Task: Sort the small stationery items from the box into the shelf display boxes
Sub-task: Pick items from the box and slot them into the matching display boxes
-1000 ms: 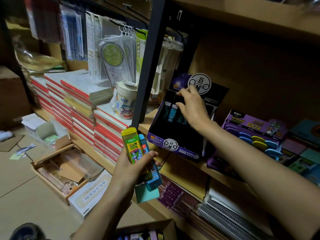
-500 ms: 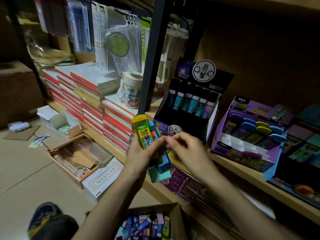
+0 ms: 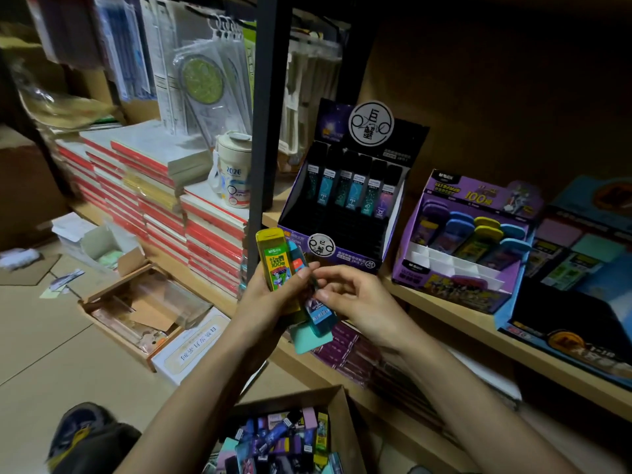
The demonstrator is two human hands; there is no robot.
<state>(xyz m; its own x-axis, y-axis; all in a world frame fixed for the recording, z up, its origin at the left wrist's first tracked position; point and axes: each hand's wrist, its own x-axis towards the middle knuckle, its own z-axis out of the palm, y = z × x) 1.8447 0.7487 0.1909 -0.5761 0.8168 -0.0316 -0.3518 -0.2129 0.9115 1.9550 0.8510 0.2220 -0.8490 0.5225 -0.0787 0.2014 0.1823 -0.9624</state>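
**Step in hand (judged):** drawing one item out of a held bundle, for placing in a display.

**Hands:** The left hand (image 3: 270,299) was in front of the shelf (image 3: 444,314), its fingers (image 3: 301,273) clamped round a fan of small cases. A yellow case (image 3: 273,260) stood upright at the top, with a blue case (image 3: 319,311) lower down. The right hand (image 3: 355,302) pinched a thin dark case (image 3: 314,282) at the bundle's right edge between thumb and forefinger, the other fingers loosely curled. Whether that case was already free of the left grip could not be told.

**Condition of the item:** It was slim, dark and mostly hidden by both hands, and its print was unreadable. It resembled the row of dark cases standing upright at the back of the black display (image 3: 342,253), just behind the hands. The purple display (image 3: 444,289) beside it held wider yellow, blue and purple cases, with its front compartments unfilled.

**Stock:** The box (image 3: 345,415) below held a mixed heap.

**Next move (judged):** The dark case needs to be drawn clear without loosening the rest. It should then be stood upright in a vacant tier of the black display.
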